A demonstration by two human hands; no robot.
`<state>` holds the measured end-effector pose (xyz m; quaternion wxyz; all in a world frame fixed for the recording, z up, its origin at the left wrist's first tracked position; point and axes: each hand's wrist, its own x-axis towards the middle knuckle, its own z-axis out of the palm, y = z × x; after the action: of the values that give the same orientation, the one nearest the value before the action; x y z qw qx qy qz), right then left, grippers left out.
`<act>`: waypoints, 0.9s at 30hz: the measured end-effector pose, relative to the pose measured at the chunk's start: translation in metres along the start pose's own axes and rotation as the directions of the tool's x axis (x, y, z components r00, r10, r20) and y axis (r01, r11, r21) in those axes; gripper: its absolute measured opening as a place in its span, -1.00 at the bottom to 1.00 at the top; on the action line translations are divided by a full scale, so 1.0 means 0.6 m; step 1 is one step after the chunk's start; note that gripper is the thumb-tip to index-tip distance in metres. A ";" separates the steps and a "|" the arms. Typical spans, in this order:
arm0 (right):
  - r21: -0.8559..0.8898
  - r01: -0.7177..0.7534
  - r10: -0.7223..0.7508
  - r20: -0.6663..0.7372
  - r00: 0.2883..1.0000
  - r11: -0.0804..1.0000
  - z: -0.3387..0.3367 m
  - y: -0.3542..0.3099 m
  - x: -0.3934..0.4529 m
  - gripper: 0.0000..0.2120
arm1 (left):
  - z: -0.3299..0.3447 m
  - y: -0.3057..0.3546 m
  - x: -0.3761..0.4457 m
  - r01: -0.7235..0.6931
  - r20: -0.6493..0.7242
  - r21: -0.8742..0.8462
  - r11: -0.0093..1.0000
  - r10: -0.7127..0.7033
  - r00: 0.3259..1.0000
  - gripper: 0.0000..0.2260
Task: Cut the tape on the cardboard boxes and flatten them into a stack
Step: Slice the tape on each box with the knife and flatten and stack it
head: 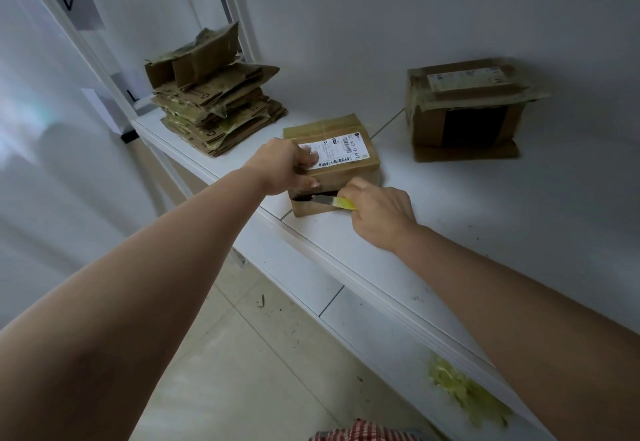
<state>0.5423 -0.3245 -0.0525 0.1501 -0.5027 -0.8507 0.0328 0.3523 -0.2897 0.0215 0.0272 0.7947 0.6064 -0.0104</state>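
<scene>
On white shelf (398,232), hands grip taped cardboard box (349,149) w/ yellow-handled knife (334,202).

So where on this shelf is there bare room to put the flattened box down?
Bare shelf lies right of the held box and in front of the far box; a narrower strip runs between those two boxes. The left end is crowded: the stack sits there, with left hand and right hand with the knife working beside it.
</scene>
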 end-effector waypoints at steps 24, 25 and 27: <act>0.295 -0.366 0.433 -0.207 0.877 0.883 0.044 0.105 -0.029 -0.68 | 0.006 -0.014 0.008 0.034 0.005 -0.155 0.987 -0.034 0.999 -0.47; 0.292 -0.358 0.424 -0.205 0.882 0.887 0.044 0.106 -0.029 -0.68 | 0.006 -0.013 0.007 0.032 0.003 -0.150 0.988 -0.032 0.999 -0.47; 0.269 -0.348 0.405 -0.199 0.893 0.898 0.042 0.108 -0.030 -0.70 | 0.006 -0.013 0.007 0.027 0.002 -0.147 0.989 -0.027 1.000 -0.47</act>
<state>0.5978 -0.3060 -0.0939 0.3028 -0.6383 -0.7014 0.0944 0.3458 -0.2836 0.0174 0.0854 0.7822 0.6163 0.0339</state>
